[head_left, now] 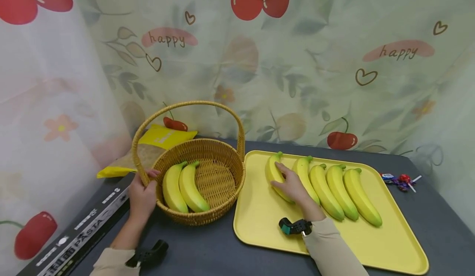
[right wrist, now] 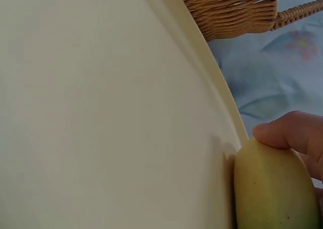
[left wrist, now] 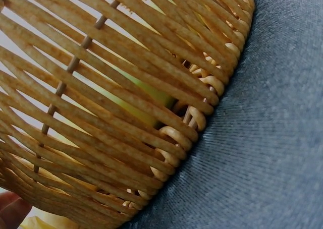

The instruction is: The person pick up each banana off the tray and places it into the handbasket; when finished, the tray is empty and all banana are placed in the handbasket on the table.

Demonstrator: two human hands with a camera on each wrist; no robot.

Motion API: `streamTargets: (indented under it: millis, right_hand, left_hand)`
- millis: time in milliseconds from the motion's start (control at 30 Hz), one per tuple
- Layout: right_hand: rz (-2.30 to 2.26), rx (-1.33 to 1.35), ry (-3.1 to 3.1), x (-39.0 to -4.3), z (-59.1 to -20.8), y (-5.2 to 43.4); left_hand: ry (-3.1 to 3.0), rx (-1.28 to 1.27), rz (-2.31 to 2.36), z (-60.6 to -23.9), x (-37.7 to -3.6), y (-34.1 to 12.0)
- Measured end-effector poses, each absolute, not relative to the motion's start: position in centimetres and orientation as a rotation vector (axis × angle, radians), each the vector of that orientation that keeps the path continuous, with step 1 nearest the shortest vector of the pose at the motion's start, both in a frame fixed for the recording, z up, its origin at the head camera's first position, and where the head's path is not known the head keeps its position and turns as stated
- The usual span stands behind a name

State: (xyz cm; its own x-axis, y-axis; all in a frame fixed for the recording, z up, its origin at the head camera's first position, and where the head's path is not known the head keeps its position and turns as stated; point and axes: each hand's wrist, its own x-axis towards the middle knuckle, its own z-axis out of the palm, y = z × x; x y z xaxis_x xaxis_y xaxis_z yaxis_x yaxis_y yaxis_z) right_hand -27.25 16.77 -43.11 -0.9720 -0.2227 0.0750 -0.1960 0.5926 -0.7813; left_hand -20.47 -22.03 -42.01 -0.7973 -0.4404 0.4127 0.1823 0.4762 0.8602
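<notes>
My left hand (head_left: pixel 142 195) grips the wicker basket (head_left: pixel 219 214) at its left side, where the tall handle (head_left: pixel 200 103) meets the rim. Inside the basket, two bananas (head_left: pixel 191 187) lie side by side on the left. My right hand (head_left: pixel 295 185) holds the leftmost banana (head_left: pixel 273 173) on the yellow tray (head_left: pixel 267 235), thumb on one side and fingers over the top. In the right wrist view the thumb presses against this banana (right wrist: pixel 275 188). Several more bananas (head_left: pixel 326 191) line up on the tray just right of the hand. The left wrist view shows mostly basket weave (left wrist: pixel 101 103).
A yellow bag (head_left: pixel 163 138) leans behind the basket. A long black box labelled PASTA (head_left: pixel 87 235) lies along the left edge. Wrapped lollipops (head_left: pixel 402 181) sit right of the tray. A patterned curtain (head_left: pixel 282 82) hangs behind the dark table (head_left: pixel 208 247).
</notes>
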Motion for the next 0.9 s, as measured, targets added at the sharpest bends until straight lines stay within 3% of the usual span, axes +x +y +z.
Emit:
streamTargets:
  millis: [900]
  right_hand:
    - [-1.207,-0.480,2.996,-26.74,-43.13,15.98]
  left_hand:
    - [-2.115,0.213,-1.342,-42.06,-20.49,-22.10]
